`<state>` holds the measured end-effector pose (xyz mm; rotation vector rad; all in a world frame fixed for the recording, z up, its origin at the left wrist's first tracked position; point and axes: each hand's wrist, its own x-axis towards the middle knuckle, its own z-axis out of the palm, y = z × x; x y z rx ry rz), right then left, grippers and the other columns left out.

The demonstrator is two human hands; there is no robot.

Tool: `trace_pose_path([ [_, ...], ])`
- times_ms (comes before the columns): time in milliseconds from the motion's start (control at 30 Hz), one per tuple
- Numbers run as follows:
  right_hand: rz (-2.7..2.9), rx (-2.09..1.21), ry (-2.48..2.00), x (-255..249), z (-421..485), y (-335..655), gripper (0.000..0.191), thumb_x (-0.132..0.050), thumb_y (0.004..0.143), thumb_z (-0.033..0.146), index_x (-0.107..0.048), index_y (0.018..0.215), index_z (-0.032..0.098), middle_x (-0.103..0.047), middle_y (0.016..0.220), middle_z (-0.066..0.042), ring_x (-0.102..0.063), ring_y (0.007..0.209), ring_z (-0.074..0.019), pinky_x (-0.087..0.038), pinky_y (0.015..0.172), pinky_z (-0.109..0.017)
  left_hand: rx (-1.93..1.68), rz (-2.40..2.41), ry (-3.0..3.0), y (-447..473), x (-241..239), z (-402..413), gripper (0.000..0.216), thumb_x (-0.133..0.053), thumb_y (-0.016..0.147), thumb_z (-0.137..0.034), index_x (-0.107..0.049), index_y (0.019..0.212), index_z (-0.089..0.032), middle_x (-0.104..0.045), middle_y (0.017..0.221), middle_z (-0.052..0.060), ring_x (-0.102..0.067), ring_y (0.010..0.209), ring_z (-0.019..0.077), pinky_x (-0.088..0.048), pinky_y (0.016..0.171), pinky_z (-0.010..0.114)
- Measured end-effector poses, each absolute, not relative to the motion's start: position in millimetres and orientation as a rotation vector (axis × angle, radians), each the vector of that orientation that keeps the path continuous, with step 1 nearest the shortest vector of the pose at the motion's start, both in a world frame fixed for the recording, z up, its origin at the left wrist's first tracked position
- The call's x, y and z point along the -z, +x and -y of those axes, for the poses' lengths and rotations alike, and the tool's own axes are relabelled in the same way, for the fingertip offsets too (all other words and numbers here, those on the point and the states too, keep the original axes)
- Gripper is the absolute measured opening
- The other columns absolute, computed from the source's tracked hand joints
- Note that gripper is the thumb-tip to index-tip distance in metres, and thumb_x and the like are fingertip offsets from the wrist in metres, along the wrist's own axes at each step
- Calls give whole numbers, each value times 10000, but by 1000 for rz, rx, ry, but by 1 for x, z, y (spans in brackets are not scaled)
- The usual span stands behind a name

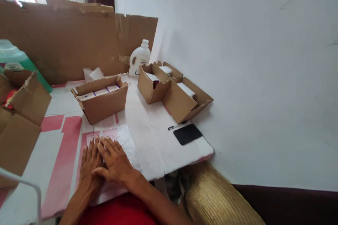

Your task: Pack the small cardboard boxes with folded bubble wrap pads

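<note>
My left hand [89, 163] and my right hand [114, 160] lie flat, fingers stretched out, on a sheet of bubble wrap [124, 139] at the near edge of the table [148, 123]. The right hand partly overlaps the left. Neither hand grips anything. Whether something lies beneath the wrap is hidden by the hands. Straight ahead stands an open cardboard box [101, 100] holding white packets with purple edges.
Two more open boxes [153, 84] [185, 102] with white packets sit to the right by the white wall. A white bottle [139, 58] stands at the back. A black phone [187, 134] and a pen [176, 125] lie near the table's right edge. Large cartons [18, 123] stand left; a woven stool [219, 200] is below right.
</note>
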<state>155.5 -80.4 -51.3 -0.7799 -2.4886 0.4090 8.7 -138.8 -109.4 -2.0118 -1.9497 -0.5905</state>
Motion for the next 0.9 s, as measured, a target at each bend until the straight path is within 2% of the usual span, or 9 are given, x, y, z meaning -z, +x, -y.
trace_pose_path([
  [133, 2632, -379, -889, 97, 44, 153, 840, -469, 955, 685, -363, 1540, 92, -357, 1609, -197, -288, 1517, -316, -277, 1222, -531, 520, 1961, -2043, 3, 131, 139, 699, -415, 948, -379, -269, 1578, -113, -379, 1593, 223, -289, 1514, 356, -232, 1212, 570],
  [267, 2628, -364, -1129, 106, 20, 198, 822, -491, 960, 656, -321, 1576, 140, -258, 1646, -189, -219, 1540, -343, -239, 1220, -596, 508, 2036, -2071, 6, 121, 138, 783, -429, 948, -546, -275, 1573, -101, -337, 1607, 248, -298, 1499, 404, -252, 1182, 620],
  [367, 2610, -328, -1173, 95, 14, 234, 769, -528, 987, 553, -293, 1588, 135, -264, 1646, -189, -202, 1547, -328, -285, 1214, -573, 560, 2071, -2130, 0, 103, 144, 785, -432, 953, -542, -219, 1589, -134, -336, 1611, 233, -322, 1491, 386, -287, 1172, 607],
  [433, 2646, -274, -1020, 87, 16, 254, 667, -535, 1010, 376, -297, 1585, 136, -276, 1652, -154, -180, 1556, -296, -303, 1224, -522, 635, 2031, -2176, -12, 90, 155, 748, -468, 953, -485, -230, 1583, -158, -378, 1590, 210, -362, 1472, 357, -306, 1175, 572],
  [567, 2780, -84, -606, 84, 25, 281, 573, -434, 946, 11, -435, 1505, 134, -429, 1586, -115, -259, 1533, -283, -390, 1184, -471, 647, 1770, -2373, -35, 68, 188, 682, -615, 882, -432, -418, 1491, -197, -534, 1468, 156, -491, 1368, 307, -383, 1137, 460],
  [633, 2799, 5, -443, 85, 26, 285, 486, -421, 966, -1, -521, 1426, 121, -545, 1491, -129, -383, 1474, -294, -460, 1119, -462, 567, 1651, -2463, -39, 64, 200, 642, -664, 849, -456, -510, 1420, -206, -595, 1406, 138, -549, 1304, 291, -422, 1102, 423],
  [733, 2755, 10, -271, 87, 24, 281, 338, -431, 1014, 53, -614, 1291, 111, -668, 1321, -149, -534, 1360, -274, -523, 1022, -427, 565, 1524, -2453, -37, 67, 204, 393, -623, 897, -366, -630, 1263, -223, -698, 1257, 104, -634, 1186, 249, -481, 1024, 369],
  [800, 2731, -38, -219, 87, 22, 276, 307, -419, 1024, 60, -651, 1215, 123, -707, 1237, -141, -598, 1286, -250, -544, 963, -396, 625, 1470, -2429, -35, 70, 200, 271, -573, 927, -267, -663, 1179, -221, -741, 1166, 86, -669, 1131, 228, -508, 980, 344],
  [900, 2706, -147, -241, 87, 24, 273, 304, -400, 1036, 93, -675, 1151, 150, -734, 1162, -121, -637, 1199, -226, -557, 905, -377, 706, 1433, -2458, -36, 73, 197, 257, -557, 925, -188, -662, 1159, -210, -761, 1135, 76, -687, 1119, 221, -527, 964, 334],
])
